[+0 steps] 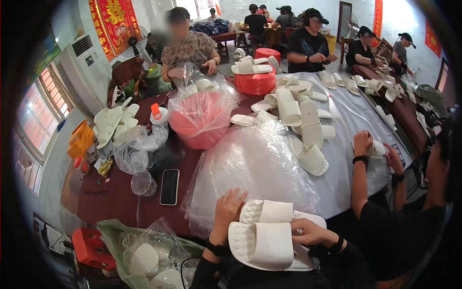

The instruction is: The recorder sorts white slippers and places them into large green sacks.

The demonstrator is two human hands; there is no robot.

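At the near edge of the table lie two white slippers, one in front of the other. My right hand (312,232) is closed on the nearer slipper (264,244), its fingers at the opening under the broad strap. The farther slipper (276,212) is partly hidden behind it. My left hand (230,208) lies with fingers stretched out by the farther slipper's toe, over the near edge of a stack of clear plastic bags (250,166). Nothing shows in that hand.
A phone (169,187) and a clear cup (143,184) lie left of the bags. Behind stand a bagged pink tub (199,118) and a pile of white slippers (310,120). A co-worker's hands (378,149) handle a slipper at right. A sack of bagged slippers (144,260) stands lower left.
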